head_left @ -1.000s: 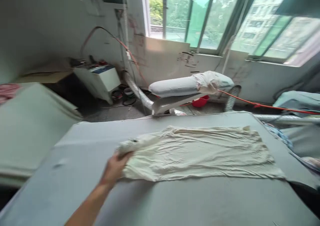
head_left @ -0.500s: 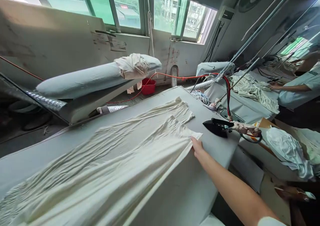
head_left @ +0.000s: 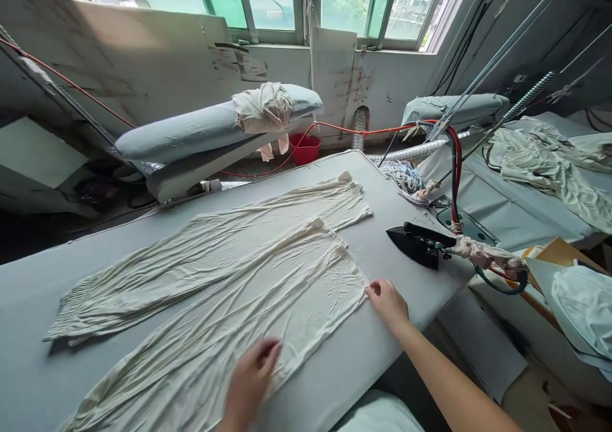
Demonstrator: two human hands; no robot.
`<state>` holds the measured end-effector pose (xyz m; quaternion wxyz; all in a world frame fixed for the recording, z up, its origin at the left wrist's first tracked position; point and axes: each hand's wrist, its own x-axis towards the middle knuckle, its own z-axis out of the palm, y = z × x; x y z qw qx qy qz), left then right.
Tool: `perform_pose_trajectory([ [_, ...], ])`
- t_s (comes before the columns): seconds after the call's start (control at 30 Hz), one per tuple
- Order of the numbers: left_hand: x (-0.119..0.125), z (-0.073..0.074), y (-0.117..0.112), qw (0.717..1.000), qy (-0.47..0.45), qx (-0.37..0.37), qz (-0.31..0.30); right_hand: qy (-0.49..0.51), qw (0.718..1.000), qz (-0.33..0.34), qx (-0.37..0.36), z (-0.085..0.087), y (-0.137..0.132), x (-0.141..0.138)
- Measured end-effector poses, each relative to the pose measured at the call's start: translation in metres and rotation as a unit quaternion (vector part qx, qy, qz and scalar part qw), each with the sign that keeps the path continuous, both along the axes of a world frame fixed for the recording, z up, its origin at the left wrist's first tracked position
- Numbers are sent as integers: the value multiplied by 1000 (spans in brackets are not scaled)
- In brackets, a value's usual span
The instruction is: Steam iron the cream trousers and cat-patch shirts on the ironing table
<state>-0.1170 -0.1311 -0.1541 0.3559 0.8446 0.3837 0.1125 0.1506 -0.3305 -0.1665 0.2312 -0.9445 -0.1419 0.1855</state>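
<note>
I judge the cream garment (head_left: 291,298) light and soft, best pinched, as my right hand (head_left: 388,304) does, at its corner nearest the iron (head_left: 415,244), left hand (head_left: 253,378) loosely half-curled.

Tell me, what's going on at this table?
Wrinkled cream cloth lies spread in two lengths on a pale table. A person's right hand pinches a corner of the nearer length; their left hand is over that same length, though whether it touches is unclear. A black iron rests on the table, to the right of the cloth.
</note>
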Motion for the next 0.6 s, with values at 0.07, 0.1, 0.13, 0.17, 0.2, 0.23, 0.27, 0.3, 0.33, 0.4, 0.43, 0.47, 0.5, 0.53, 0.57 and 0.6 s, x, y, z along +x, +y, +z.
perform_pose_trajectory([
  [0.07, 57, -2, -26, 993, 38, -12, -107, 21, 999, 28, -1, 4, -5, 5],
  [0.1, 88, -3, -39, 987, 57, -3, -151, 26, 999, 42, 14, 6, -6, 9],
  [0.13, 117, -3, -50, 982, 71, 16, -175, 27, 997, 59, 44, 10, -5, 13],
  [0.17, 143, -3, -59, 980, 76, 34, -182, 25, 992, 84, 89, 14, -1, 19],
  [0.2, 163, -2, -64, 982, 69, 43, -169, 25, 983, 116, 143, 19, 7, 27],
  [0.23, 176, 0, -65, 988, 49, 37, -143, 28, 969, 146, 197, 24, 18, 36],
  [0.27, 183, 4, -59, 995, 16, 20, -101, 32, 958, 163, 236, 29, 32, 46],
  [0.3, 182, 10, -48, 999, -28, -4, -43, 31, 955, 161, 247, 33, 48, 58],
  [0.33, 176, 19, -31, 996, -77, -28, 31, 27, 962, 143, 232, 35, 64, 69],
  [0.4, 146, 45, 16, 963, -161, -59, 207, 17, 982, 91, 163, 34, 93, 86],
  [0.43, 127, 63, 44, 932, -184, -65, 305, 14, 988, 78, 132, 30, 103, 90],
  [0.47, 105, 82, 72, 895, -199, -67, 393, 15, 990, 77, 114, 26, 111, 92],
  [0.5, 84, 102, 101, 856, -206, -71, 468, 19, 991, 82, 107, 21, 115, 92],
  [0.53, 64, 121, 127, 819, -220, -74, 524, 22, 990, 88, 109, 17, 118, 90],
  [0.57, 45, 140, 151, 799, -240, -70, 547, 25, 989, 90, 111, 14, 120, 88],
  [0.6, 29, 157, 172, 798, -248, -41, 547, 29, 989, 91, 116, 13, 123, 87],
])
